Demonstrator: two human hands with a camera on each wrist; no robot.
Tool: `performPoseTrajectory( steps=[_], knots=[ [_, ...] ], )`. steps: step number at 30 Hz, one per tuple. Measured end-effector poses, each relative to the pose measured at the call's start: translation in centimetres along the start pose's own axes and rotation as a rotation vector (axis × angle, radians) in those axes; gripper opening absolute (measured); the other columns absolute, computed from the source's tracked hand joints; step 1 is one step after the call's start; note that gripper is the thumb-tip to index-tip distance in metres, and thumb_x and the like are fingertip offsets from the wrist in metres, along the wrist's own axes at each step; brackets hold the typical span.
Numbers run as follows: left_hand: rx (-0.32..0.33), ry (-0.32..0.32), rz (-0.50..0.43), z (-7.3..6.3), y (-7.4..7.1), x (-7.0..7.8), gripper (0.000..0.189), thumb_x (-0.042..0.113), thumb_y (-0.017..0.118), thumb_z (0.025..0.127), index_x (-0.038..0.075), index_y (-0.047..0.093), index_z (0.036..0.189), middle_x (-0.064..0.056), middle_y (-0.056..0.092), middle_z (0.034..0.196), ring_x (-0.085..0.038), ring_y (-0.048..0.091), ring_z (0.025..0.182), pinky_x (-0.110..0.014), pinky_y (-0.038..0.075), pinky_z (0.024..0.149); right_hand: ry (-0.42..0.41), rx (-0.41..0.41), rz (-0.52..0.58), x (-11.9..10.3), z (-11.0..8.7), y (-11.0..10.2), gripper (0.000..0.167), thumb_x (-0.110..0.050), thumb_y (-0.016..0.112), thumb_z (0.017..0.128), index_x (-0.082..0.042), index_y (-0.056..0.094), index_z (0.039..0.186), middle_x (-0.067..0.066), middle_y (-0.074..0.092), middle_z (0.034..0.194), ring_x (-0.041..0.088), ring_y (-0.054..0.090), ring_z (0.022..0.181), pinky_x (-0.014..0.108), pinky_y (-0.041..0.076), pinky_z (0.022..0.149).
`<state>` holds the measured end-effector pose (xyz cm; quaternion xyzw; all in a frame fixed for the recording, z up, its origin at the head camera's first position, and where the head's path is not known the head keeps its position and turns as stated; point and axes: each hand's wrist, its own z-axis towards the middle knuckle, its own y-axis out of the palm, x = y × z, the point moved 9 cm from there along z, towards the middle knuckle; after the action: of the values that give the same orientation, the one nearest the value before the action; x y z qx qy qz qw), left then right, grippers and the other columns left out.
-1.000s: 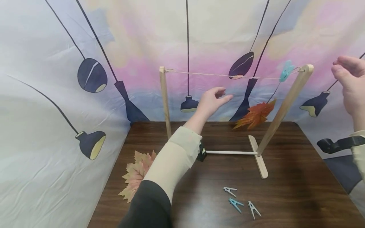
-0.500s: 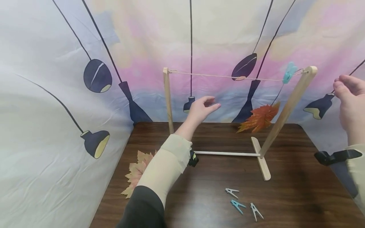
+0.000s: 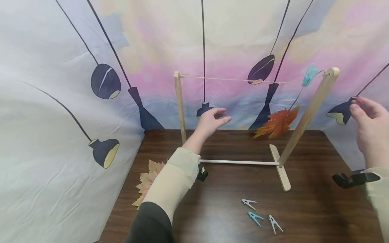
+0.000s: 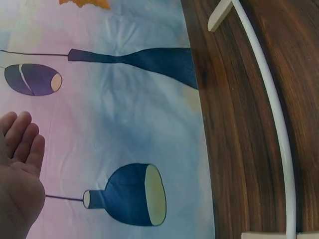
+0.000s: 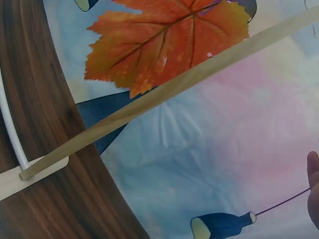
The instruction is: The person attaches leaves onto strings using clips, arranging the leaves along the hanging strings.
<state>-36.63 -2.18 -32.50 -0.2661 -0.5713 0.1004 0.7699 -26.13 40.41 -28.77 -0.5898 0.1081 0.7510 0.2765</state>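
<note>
My left hand hovers with relaxed fingers and holds nothing, below the string and right of the left wooden post. Off to the right, outside the right wooden post, my right hand is raised with its fingers loosely bent and nothing in them. A light-blue clothespin grips the string near that post. From it an orange maple leaf hangs by its stem. On the table, a pale pink-yellow leaf is partly hidden by my left sleeve.
Two grey clothespins and a blue clothespin lie on the brown table at the front. A white rod joins the frame's feet, with the right foot showing. Behind hangs a painted cloth.
My left hand has drawn back to the left and lower, away from the string. My right hand has also sunk lower. The hanging leaf stays on the string.
</note>
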Motion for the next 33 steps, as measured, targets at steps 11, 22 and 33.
performPoseTrajectory(
  steps=[11,22,33],
  knots=[
    [0.027,-0.018,0.018,-0.9,-1.7,-1.4,0.049,0.042,0.069,0.084,0.017,0.060,0.125,0.004,0.063,0.117,-0.011,0.056,0.110,-0.030,0.045,0.091,0.012,0.006,-0.017,3.0,-1.2,-0.6,0.043,-0.018,0.053,0.096,-0.015,0.046,0.138,-0.007,0.049,0.135,0.005,0.037,0.128,0.010,0.024,0.102],
    [0.006,-0.016,0.001,-2.0,-2.2,-2.5,0.048,0.043,0.070,0.082,0.019,0.061,0.122,0.004,0.063,0.116,-0.016,0.056,0.112,-0.033,0.044,0.093,0.098,0.019,-0.194,5.8,-3.5,-0.4,0.045,-0.026,0.054,0.095,-0.024,0.045,0.140,-0.016,0.047,0.134,-0.003,0.039,0.121,0.011,0.024,0.102],
    [-0.032,-0.045,-0.026,-4.2,-1.4,-4.3,0.048,0.038,0.071,0.082,0.019,0.060,0.125,0.005,0.062,0.117,-0.011,0.056,0.109,-0.033,0.045,0.092,0.039,-0.110,-0.110,8.0,-6.5,2.3,0.045,-0.019,0.058,0.093,-0.020,0.048,0.137,-0.025,0.053,0.117,-0.008,0.045,0.109,0.001,0.034,0.083]
  ],
)
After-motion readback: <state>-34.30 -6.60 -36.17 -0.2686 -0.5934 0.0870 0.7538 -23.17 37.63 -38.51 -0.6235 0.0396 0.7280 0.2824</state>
